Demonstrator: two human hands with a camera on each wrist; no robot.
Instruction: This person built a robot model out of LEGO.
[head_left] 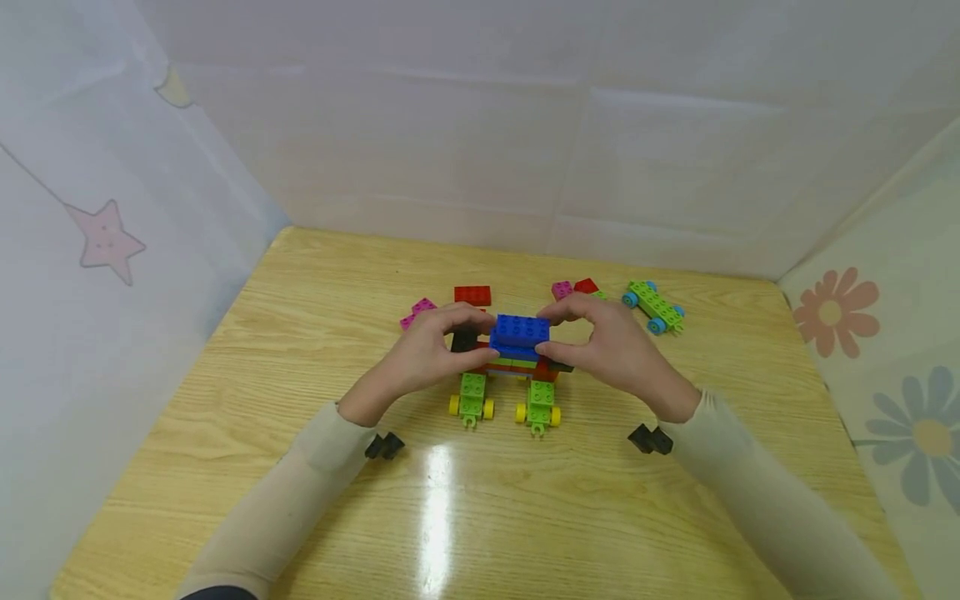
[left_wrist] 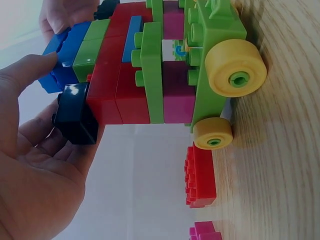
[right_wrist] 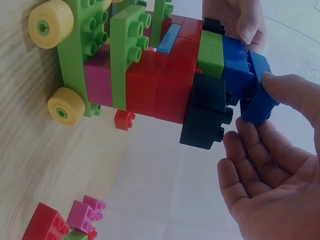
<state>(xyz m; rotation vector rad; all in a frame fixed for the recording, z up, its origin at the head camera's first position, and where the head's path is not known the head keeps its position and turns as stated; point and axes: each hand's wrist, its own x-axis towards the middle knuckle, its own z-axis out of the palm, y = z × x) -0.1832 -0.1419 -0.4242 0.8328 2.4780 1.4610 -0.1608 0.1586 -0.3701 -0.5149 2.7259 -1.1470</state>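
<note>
A stacked toy-brick build stands on two green wheeled bases (head_left: 472, 398) with yellow wheels (left_wrist: 235, 67). Above these come purple, green and red bricks (left_wrist: 106, 90), then a light green layer (right_wrist: 211, 54) and a blue brick (right_wrist: 235, 65). Another blue brick (head_left: 522, 329) sits tilted on top, with a gap along one side in the right wrist view. My right hand (head_left: 618, 346) pinches its right end between thumb and fingers. At the other end, my left hand (head_left: 423, 350) grips the blue bricks. Black bricks (right_wrist: 202, 110) stick out at both sides, beside the fingers.
Behind the build lie a red brick (head_left: 472, 295) and pink bricks (head_left: 422, 312). More pink (head_left: 562, 290), red and green bricks lie behind the right hand. A green base with blue wheels (head_left: 655, 307) stands back right on the wooden table (head_left: 337, 267). White printed cloth surrounds it.
</note>
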